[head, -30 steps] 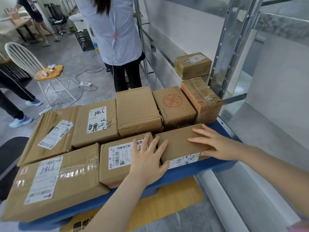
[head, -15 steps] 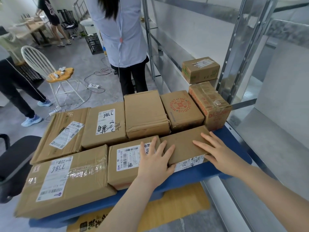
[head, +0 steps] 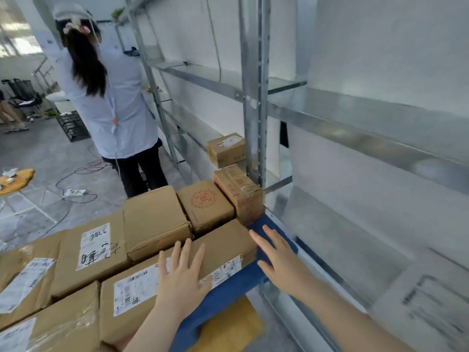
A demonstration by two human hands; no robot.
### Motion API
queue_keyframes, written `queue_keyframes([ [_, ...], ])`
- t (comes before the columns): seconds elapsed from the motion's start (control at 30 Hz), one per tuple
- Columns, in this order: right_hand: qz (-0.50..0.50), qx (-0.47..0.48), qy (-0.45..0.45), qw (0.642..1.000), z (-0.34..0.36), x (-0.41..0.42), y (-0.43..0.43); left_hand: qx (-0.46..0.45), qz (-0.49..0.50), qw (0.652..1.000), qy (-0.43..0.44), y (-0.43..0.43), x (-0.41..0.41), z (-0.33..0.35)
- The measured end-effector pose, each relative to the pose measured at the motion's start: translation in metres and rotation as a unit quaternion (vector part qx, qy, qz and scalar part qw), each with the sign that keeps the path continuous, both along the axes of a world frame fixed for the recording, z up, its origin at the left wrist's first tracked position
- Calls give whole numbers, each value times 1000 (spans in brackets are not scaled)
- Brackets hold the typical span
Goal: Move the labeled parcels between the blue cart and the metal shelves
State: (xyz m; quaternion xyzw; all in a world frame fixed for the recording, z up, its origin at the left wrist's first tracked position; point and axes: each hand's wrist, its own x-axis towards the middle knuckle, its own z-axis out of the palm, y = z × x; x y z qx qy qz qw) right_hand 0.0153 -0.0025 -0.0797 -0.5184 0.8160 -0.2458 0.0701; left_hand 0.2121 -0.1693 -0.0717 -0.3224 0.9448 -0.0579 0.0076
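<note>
Since the earlier frame the right hand [head: 275, 257] has slid off the top of the long parcel [head: 220, 250] to its right end, and the view has tilted up toward the shelving. That hand is open, fingers spread, palm against or just beside the box's end over the bare blue cart [head: 228, 290] deck; whether it truly touches cannot be told. The left hand [head: 181, 273] lies flat and open on the parcel's top near its left end, fingers splayed toward 12 o'clock, grasping nothing yet.

The step in hand looks like bracketing this parcel for a lift off the cart. The next move probably calls for the left hand to reach the opposite end, so both palms squeeze inward, then a swing toward 2 o'clock onto the metal shelves [head: 355, 118].

The parcel is plain brown cardboard, long and low, with a white printed label on its near face. It sits at the cart's front edge, touching neighbouring boxes at 9 and 12 o'clock.
</note>
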Motion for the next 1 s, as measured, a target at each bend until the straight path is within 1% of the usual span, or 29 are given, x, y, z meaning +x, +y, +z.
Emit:
queue_keyframes([
  [0.07,-42,7,-8,999,6,-2,37,-29,-69,996,54,12,-25,13],
  [0.17,-134,24,-16,991,20,-6,93,-13,-155,982,110,49,-78,30],
  [0.23,-209,13,-25,977,30,-5,126,-6,-233,964,127,79,-106,38],
  [0.33,-316,-6,-31,948,43,5,180,40,-340,928,147,131,-141,44],
  [0.37,-350,-12,-25,936,46,10,198,56,-363,919,144,148,-150,45],
  [0.43,-413,-18,-11,911,49,21,230,86,-403,904,110,180,-167,43],
  [0.5,-461,-14,-22,887,48,34,256,112,-441,886,87,208,-182,35],
  [0.53,-474,-15,-31,880,46,40,263,129,-455,878,74,221,-188,32],
  [0.6,-480,-22,-37,876,41,48,266,162,-468,868,46,241,-196,24],
  [0.73,-501,-45,-48,863,25,42,245,186,-469,863,-4,265,-213,-1],
  [0.83,-548,-13,-89,832,11,24,234,210,-450,867,-30,268,-225,-19],
  [0.9,-575,-5,-125,808,1,14,236,235,-438,867,-35,263,-229,-29],
  [0.93,-578,-7,-138,804,-6,10,237,246,-440,863,-32,260,-230,-35],
  [1.0,-576,-5,-145,805,-16,7,244,280,-458,843,-21,254,-233,-40],
])
